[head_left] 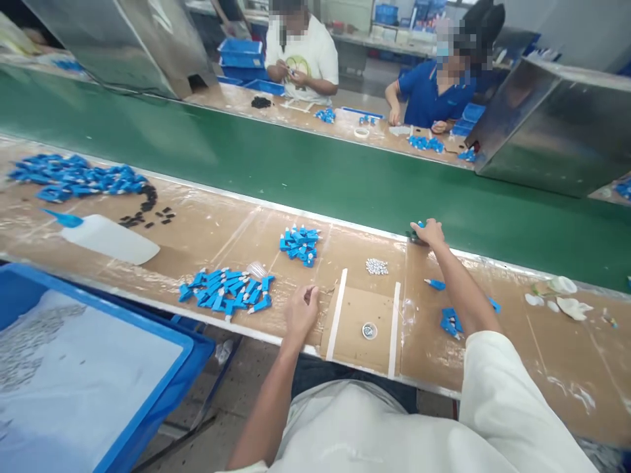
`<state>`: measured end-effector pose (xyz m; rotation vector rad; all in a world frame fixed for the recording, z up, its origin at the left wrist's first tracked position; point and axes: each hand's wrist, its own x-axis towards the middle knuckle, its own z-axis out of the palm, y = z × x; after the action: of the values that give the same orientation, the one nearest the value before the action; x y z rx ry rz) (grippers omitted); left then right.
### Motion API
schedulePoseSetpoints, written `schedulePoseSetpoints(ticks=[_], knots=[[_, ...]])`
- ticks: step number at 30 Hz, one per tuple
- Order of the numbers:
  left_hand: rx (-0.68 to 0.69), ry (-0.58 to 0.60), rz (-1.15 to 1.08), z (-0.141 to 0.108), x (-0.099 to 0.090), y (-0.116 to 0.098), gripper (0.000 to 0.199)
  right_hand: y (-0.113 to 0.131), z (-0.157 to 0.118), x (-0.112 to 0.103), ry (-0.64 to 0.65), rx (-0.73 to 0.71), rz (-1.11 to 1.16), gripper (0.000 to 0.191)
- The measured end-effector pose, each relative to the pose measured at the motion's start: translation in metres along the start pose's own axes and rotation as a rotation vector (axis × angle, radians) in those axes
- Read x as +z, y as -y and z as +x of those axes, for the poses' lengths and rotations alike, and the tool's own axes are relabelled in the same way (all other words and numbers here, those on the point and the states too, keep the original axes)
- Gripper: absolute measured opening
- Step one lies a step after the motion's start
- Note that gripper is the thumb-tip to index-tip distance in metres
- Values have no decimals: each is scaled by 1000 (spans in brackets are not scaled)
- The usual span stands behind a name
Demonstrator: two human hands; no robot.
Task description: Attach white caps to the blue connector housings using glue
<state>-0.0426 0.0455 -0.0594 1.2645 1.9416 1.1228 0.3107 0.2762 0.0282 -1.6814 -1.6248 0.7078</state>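
My right hand [430, 232] reaches to the far edge of the bench, its fingers closed around a small blue plastic part [420, 225]. A dark object [415, 238] lies just under those fingers. My left hand [302, 311] is curled over the bench, thumb and fingers together; what they hold, if anything, I cannot make out. To its left is a pile of blue plastic parts with white tips [229, 290], and a smaller pile [300, 244] lies farther back. A small round cup [369, 330] with tiny metal pieces stands on a cardboard sheet [362, 302] between two white strips. Behind it are small silvery pieces [377, 266].
A white bottle with a blue nozzle [111, 238] lies at left, near black pieces [148, 198] and a large blue heap [73, 176]. A blue tray [182, 348] stands front left. Beyond the green belt [256, 161], two people work at another bench. Loose blue parts [451, 322] lie under my right forearm.
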Motion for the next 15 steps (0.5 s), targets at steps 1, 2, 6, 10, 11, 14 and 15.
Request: schedulePoseSetpoints(ticks=[1,2,6,10,11,14,15], knots=[[-2,10,-8,1,0,-1,29,1,5,5,-30,6,3,38],[-7,13,-21,2,-1,-2,28,3,10,9,-86,32,-3,35],[-42,-38,-202,3,-2,-8,27,16,11,23,-136,49,19,29],[-30,49,-491,-5,-2,-30,40,38,-46,40,-44,42,91,22],[-29,135,-568,-9,-2,-39,44,45,-72,46,42,3,157,24],[-32,387,-784,-21,5,-67,60,75,-156,65,239,-140,276,28],[-23,442,-828,-25,8,-75,63,86,-180,70,245,-175,294,28]])
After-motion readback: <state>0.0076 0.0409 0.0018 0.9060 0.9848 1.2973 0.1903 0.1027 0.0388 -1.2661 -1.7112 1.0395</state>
